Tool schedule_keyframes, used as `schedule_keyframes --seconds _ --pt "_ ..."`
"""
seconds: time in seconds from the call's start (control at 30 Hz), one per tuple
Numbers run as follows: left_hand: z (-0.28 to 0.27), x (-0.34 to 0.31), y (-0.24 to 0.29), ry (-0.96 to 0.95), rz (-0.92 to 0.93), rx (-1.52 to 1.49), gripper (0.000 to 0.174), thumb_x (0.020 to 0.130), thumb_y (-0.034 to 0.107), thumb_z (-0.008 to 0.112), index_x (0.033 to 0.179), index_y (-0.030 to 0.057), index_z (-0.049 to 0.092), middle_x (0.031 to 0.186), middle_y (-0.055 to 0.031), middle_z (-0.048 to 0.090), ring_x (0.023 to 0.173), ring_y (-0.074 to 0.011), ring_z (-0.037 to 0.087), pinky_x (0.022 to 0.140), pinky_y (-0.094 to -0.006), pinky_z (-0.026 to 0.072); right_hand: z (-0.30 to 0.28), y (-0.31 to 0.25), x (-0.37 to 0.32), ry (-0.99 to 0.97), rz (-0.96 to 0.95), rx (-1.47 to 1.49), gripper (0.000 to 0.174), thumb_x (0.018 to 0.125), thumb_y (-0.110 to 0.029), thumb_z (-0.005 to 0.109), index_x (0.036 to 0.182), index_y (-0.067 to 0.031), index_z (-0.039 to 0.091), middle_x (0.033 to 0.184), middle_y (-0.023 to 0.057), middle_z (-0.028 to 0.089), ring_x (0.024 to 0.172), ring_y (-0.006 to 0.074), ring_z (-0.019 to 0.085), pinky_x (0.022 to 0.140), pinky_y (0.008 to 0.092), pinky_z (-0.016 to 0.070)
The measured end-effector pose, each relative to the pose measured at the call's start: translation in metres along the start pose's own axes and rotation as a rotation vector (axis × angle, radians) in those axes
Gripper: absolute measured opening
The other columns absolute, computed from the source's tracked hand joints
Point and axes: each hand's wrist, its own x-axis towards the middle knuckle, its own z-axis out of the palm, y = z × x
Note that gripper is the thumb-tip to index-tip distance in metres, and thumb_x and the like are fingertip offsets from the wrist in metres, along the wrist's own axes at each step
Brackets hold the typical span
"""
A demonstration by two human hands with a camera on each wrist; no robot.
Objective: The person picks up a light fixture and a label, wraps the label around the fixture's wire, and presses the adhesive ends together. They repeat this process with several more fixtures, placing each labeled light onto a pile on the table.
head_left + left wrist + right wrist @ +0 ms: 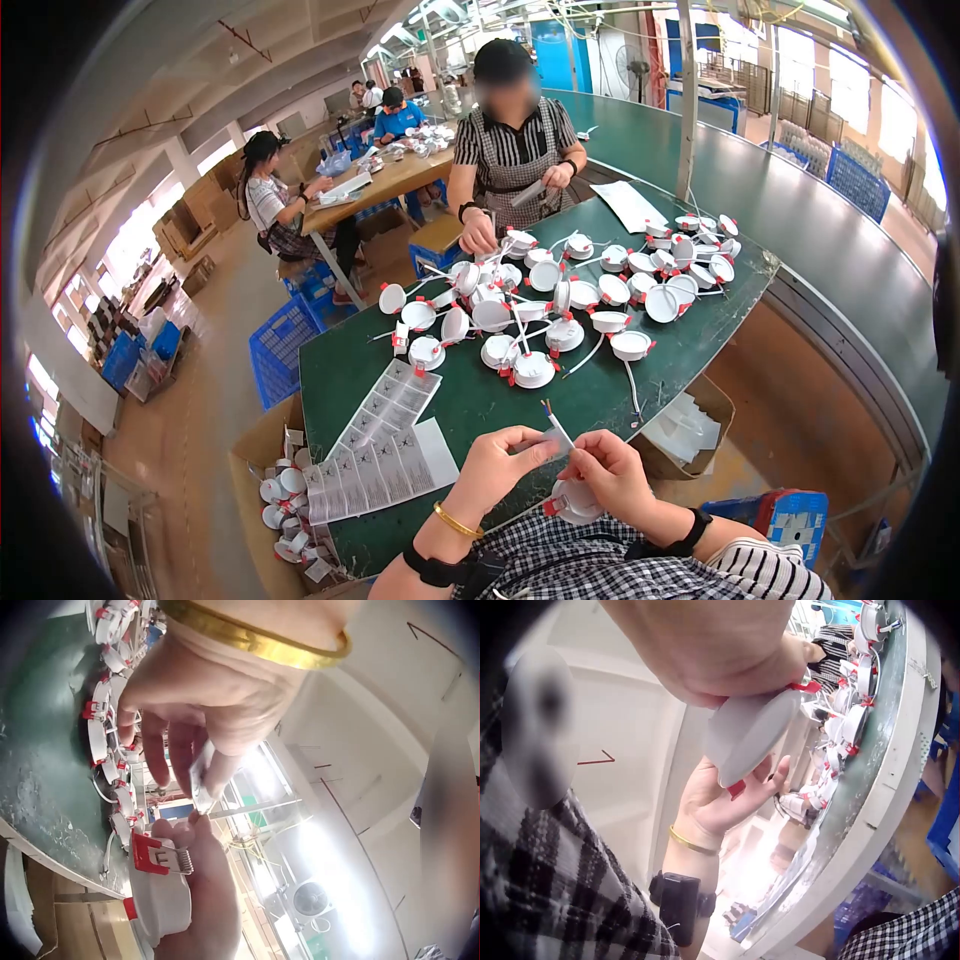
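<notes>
In front of the apron, my left hand (500,468) and right hand (612,478) meet at the near table edge. A white cable (563,433) rises between their fingertips, coloured bare-ended wires showing at its top. My left thumb and fingers pinch a small pale label (201,780) at the cable. A round white downlight (578,503) with red-tipped spring clips hangs under my right hand, which grips it and pinches the cable near the left fingertips. From the right wrist side, the downlight (754,735) hides most of the right fingers.
Many white downlights (533,370) with cables cover the green table (470,400). Printed label sheets (385,470) lie at left. Cardboard boxes stand at both sides, the left one holding downlights (290,490). A person (515,150) works opposite; a long green conveyor runs behind.
</notes>
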Motion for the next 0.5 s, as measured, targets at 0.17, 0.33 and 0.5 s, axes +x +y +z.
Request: schedule_keyframes --seconds 0.17,0.33,0.5 --pt "0.002 -0.002 -0.003 0.055 0.048 -0.011 0.021 0.086 0.015 0.068 0.096 -0.0038 0.068 0.078 -0.0013 0.064 0.074 -0.0064 0.056 0.070 -0.0194 0.0449 -0.001 0.002 -0.002 -0.001 -0.045 0.036 0.009 0.093 -0.006 0.054 0.100 0.0007 0.053 0.083 0.0053 0.063 0.076 0.0103 0.064 0.066 0.0232 0.0515" --pt "-0.008 -0.004 0.010 0.018 0.156 0.066 0.025 0.085 0.018 0.069 0.098 -0.0022 0.069 0.079 -0.0014 0.065 0.074 -0.0074 0.057 0.074 -0.0211 0.0467 -0.006 -0.002 -0.002 -0.017 -0.040 -0.027 0.011 0.092 -0.007 0.055 0.100 0.0017 0.053 0.083 0.0056 0.064 0.076 0.0107 0.065 0.065 0.0235 0.0518" --pt "-0.004 -0.001 0.016 -0.081 0.125 0.203 0.023 0.083 0.021 0.071 0.096 0.0026 0.070 0.080 -0.0027 0.067 0.074 -0.0090 0.058 0.091 -0.0290 0.0458 -0.007 -0.001 -0.006 -0.089 -0.050 -0.098 0.015 0.091 -0.009 0.058 0.100 0.0022 0.054 0.082 0.0047 0.064 0.076 0.0111 0.066 0.065 0.0238 0.0519"
